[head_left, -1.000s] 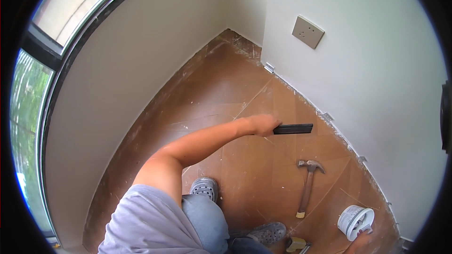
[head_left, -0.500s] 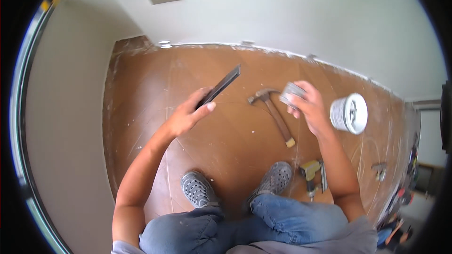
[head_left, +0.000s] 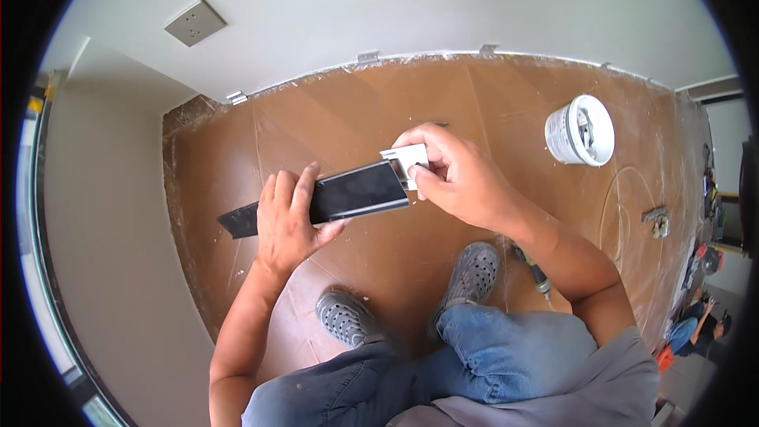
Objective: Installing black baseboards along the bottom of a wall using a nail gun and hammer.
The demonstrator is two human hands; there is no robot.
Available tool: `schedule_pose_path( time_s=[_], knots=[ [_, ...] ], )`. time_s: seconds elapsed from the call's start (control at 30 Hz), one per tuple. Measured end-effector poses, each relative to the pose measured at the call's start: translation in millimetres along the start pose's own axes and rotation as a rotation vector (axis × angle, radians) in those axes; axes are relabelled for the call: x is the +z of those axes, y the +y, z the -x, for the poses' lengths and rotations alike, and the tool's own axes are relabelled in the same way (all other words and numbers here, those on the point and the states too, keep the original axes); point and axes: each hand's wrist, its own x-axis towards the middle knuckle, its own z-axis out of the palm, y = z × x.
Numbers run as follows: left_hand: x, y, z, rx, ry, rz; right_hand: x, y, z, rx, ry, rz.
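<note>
My left hand (head_left: 286,225) is closed around a short black skirting strip (head_left: 357,192), fingers over the top face and thumb along the near edge. The strip lies nearly level across my view, its left end a little lower. Between the thumb and fingers of my right hand (head_left: 462,174) is a small silvery metal clip (head_left: 411,158). The clip is against the strip's right end; whether it is hooked into the strip's edge I cannot tell. The hammer on the floor is almost wholly hidden behind my right hand and the strip.
A white bucket (head_left: 558,141) with things inside stands to the right on the film-covered brown floor (head_left: 316,111). Metal clips (head_left: 368,57) sit along the wall's foot. A power tool (head_left: 539,275) lies beside my right shoe (head_left: 474,273). Another person (head_left: 700,328) is far off at the right.
Both hands have come together. The strip has turned from pointing up and away to lying nearly level, and the clip now meets its right end. The view has shifted; the hammer is now covered.
</note>
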Motion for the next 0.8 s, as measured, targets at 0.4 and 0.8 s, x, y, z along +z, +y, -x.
schedule_pose_path(
  time_s=[0.4,0.8],
  knots=[
    [15,-7,9,0.021,0.092,0.013,3,-6,14,-0.077,-0.109,0.196],
    [12,0,8,0.023,0.095,0.051,18,-8,22,-0.146,-0.024,0.201]
  ],
)
